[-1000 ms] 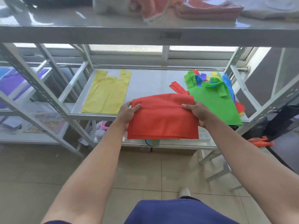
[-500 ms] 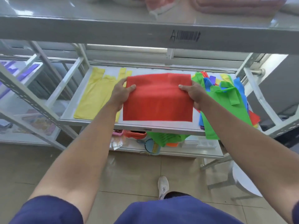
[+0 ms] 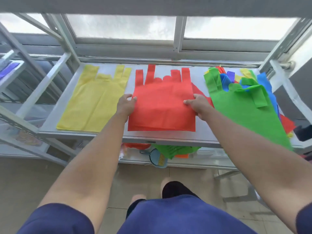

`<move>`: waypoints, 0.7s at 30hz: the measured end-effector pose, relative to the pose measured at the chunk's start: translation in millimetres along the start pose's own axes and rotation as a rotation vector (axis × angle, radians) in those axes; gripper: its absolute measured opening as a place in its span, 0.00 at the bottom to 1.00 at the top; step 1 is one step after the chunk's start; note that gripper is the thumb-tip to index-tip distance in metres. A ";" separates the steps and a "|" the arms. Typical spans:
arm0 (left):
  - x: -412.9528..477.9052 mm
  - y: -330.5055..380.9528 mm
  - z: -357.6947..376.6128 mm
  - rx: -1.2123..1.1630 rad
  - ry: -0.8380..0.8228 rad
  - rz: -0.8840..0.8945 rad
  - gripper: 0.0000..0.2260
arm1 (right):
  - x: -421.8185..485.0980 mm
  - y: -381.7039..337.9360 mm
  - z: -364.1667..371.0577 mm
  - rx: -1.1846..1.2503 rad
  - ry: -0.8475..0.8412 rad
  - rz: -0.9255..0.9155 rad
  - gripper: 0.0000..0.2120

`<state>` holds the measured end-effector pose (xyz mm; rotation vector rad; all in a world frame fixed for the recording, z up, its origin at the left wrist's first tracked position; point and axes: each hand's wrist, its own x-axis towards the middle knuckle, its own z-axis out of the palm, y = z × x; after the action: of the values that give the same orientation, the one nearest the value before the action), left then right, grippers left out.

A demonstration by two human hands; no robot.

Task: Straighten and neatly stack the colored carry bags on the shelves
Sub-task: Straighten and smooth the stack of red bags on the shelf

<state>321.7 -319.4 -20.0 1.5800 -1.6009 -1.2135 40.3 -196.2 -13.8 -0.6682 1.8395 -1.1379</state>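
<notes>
Red nonwoven carry bag (image 3: 162,105) lies flat on the grey metal shelf (image 3: 168,141). Right hand (image 3: 197,105) pinches its right edge, thumb on top, fingers hidden beneath. Left hand (image 3: 125,103) touches the left edge; whether it grips is unclear.

The red bag (image 3: 162,105) lies flat on the shelf (image 3: 168,136), handles toward the window (image 3: 121,26). The left hand (image 3: 125,103) pinches its left edge, the right hand (image 3: 197,105) its right edge. A yellow bag (image 3: 94,102) lies left of it, a green bag (image 3: 244,112) right.
</notes>
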 end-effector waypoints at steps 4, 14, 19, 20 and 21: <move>2.7 -33.9 13.1 0.107 -0.047 -0.032 0.27 | 7.9 27.7 15.3 -0.036 -0.011 0.029 0.17; 18.2 -33.7 7.6 0.218 0.080 0.028 0.24 | 30.9 15.7 35.8 -0.126 0.030 -0.034 0.11; 18.5 -40.6 11.8 0.255 0.051 0.048 0.25 | 37.7 26.6 33.5 -0.190 0.028 -0.070 0.13; 18.2 -41.7 11.2 0.272 0.045 0.054 0.26 | 39.6 28.4 32.1 -0.209 0.022 -0.072 0.15; 16.6 -40.8 9.7 0.297 0.047 0.059 0.27 | 39.6 28.7 29.4 -0.238 0.018 -0.074 0.20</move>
<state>329.2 -328.9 -63.4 1.7116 -1.8501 -0.9331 46.0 -227.4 -61.4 -0.8704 1.9984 -0.9830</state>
